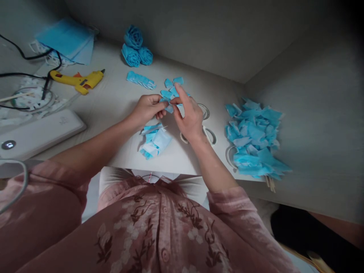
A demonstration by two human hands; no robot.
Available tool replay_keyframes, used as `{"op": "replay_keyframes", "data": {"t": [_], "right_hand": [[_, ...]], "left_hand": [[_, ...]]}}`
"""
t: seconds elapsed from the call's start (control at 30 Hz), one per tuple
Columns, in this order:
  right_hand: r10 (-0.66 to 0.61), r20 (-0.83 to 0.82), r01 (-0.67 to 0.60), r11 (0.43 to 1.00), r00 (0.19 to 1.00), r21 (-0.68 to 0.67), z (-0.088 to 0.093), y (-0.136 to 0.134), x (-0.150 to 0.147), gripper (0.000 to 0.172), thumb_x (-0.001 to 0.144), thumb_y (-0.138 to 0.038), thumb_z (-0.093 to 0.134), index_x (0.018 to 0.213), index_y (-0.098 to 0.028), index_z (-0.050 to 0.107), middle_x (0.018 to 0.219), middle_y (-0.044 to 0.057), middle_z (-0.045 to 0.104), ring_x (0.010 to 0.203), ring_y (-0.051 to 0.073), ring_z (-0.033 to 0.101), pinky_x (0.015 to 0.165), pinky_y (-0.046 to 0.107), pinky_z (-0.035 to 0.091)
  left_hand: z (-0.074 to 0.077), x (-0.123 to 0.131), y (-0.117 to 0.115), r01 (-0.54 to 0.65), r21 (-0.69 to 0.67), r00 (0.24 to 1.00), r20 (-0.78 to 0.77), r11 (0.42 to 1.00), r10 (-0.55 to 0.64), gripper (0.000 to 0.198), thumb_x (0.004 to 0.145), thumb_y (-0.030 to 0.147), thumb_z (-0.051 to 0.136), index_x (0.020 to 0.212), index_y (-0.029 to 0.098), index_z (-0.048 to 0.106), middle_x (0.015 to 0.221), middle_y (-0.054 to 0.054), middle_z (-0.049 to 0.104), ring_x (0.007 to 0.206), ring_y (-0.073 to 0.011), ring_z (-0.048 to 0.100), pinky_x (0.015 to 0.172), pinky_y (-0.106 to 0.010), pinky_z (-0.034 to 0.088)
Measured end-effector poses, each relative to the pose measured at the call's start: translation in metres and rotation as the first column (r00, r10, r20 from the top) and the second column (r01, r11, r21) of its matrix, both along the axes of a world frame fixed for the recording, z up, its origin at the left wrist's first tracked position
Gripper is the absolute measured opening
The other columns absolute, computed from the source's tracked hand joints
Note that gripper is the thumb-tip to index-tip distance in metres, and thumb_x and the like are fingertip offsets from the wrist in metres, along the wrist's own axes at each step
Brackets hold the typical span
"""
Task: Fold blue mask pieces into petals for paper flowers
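Between my two hands is a small light-blue piece of mask fabric [168,107]. My left hand [148,108] pinches it between thumb and fingers. At its right edge, my right hand [190,116] has its thumb and a bent finger closed on it, while the index finger points up. Several cut blue pieces [168,82] lie just beyond my fingertips. Nearer me, below the hands, sits a loose pile of blue and white fabric scraps [155,143]. Scissors with pale handles [211,135] lie partly hidden under my right hand and wrist.
A tape roll [205,111] lies right of my hand. Three rolled blue fabric roses [133,47] and a folded strip [141,80] are at the back. A yellow glue gun [81,80], masks [66,40] and a white power bank [42,132] are left; blue pointed bundles [254,132] right.
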State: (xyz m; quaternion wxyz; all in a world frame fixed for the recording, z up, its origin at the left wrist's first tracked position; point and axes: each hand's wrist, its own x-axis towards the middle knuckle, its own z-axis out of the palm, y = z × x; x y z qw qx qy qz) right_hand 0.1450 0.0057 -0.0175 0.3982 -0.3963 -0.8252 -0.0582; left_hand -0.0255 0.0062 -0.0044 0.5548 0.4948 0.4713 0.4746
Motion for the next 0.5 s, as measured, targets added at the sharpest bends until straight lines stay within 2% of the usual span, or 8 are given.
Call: {"op": "replay_keyframes", "data": {"t": [0.2, 0.5], "right_hand": [[-0.01, 0.049, 0.01, 1.0, 0.999, -0.013, 0.0006, 0.001, 0.0009, 0.045, 0.105, -0.019, 0.041, 0.147, -0.03, 0.049, 0.108, 0.0, 0.079, 0.104, 0.015, 0.072, 0.097, 0.029, 0.06], [0.016, 0.029, -0.015, 0.998, 0.999, -0.054, 0.0002, 0.0022, 0.0031, 0.049, 0.104, -0.016, 0.041, 0.15, -0.03, 0.048, 0.111, 0.0, 0.079, 0.108, 0.017, 0.073, 0.1, 0.034, 0.059]], "left_hand": [[-0.0041, -0.0011, 0.0015, 0.035, -0.019, 0.995, 0.094, 0.999, -0.034, 0.021, 0.089, 0.012, 0.067, 0.07, 0.015, 0.06, 0.057, 0.002, 0.063, 0.047, -0.0056, 0.055, 0.05, -0.017, 0.044], [-0.0035, -0.0009, 0.0025, 0.058, -0.032, 0.979, 0.195, 0.998, -0.051, 0.021, 0.09, 0.019, 0.069, 0.071, 0.015, 0.061, 0.059, 0.0, 0.064, 0.049, -0.0075, 0.058, 0.052, -0.019, 0.045]]}}
